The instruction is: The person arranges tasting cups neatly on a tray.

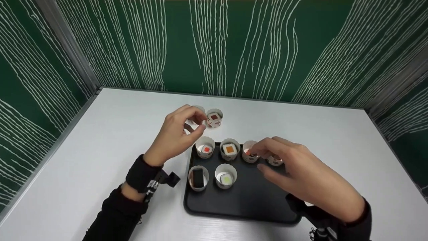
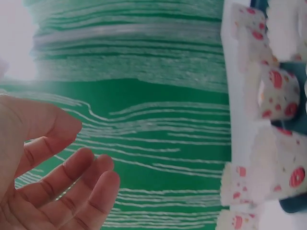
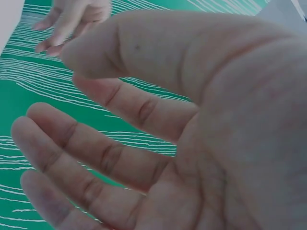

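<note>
My left hand (image 1: 179, 135), loosely curved, holds nothing and hovers left of the paper cup (image 1: 214, 121) behind the tray, overlapping a second cup there. In the left wrist view, thumb and fingers stand apart. My right hand (image 1: 297, 164) is over the tray's right side, partly covering two cups; its palm shows bare in the right wrist view. On the black tray (image 1: 247, 204), patterned cups hold sushi-like pieces: one with a red centre (image 1: 207, 149), one with an orange centre (image 1: 229, 149), a black-wrapped one (image 1: 198, 178) and one with a pale green centre (image 1: 226, 179).
The tray lies on a white table (image 1: 117, 140). Green panels (image 1: 180, 47) with wavy white lines rise at the back and sides, joined by grey posts (image 1: 72, 43). Dark wrist straps (image 1: 143, 172) with small cameras sit on both forearms.
</note>
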Available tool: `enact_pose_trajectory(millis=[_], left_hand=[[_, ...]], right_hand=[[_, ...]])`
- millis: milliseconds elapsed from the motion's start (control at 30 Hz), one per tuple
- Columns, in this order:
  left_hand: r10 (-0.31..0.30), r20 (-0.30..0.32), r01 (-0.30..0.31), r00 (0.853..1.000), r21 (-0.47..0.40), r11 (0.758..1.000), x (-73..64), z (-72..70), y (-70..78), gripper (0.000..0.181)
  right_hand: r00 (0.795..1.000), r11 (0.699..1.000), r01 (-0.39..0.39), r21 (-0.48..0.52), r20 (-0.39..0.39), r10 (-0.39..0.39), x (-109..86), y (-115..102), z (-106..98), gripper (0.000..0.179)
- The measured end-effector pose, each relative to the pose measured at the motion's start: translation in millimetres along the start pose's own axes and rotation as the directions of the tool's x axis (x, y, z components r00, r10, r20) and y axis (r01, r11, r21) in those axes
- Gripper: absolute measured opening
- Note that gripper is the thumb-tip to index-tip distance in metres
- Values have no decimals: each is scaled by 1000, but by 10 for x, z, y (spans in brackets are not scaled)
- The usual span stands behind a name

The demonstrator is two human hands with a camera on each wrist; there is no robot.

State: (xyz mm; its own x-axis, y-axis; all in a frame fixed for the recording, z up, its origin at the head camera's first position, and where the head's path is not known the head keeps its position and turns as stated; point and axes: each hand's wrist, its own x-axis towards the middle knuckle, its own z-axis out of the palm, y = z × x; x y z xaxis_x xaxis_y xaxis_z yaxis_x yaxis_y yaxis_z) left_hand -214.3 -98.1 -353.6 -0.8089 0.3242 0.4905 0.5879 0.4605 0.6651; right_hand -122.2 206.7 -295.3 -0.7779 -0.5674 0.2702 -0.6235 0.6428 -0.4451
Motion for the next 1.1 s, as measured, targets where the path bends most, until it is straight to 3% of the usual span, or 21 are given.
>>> enact_pose_trajectory(millis=[267,533,800,1100], left_hand=[[-99,26,95,995,109,989,252,-16,-331,20],[-235,31,225,971,191,955,438,28,-686,32],[-305,12,292,952,250,923,556,130,-975,46],[-430,103,389,897,281,877,607,272,-1167,76]], right_hand=[[998,999,49,11,-28,-49,-43,34,-33,37],[1000,1000,14,-2,-17,-14,-69,39,-59,36],[1000,1000,-4,-10,-11,4,-76,47,-73,35],[1000,1000,5,-7,-15,-5,-76,57,-57,34]])
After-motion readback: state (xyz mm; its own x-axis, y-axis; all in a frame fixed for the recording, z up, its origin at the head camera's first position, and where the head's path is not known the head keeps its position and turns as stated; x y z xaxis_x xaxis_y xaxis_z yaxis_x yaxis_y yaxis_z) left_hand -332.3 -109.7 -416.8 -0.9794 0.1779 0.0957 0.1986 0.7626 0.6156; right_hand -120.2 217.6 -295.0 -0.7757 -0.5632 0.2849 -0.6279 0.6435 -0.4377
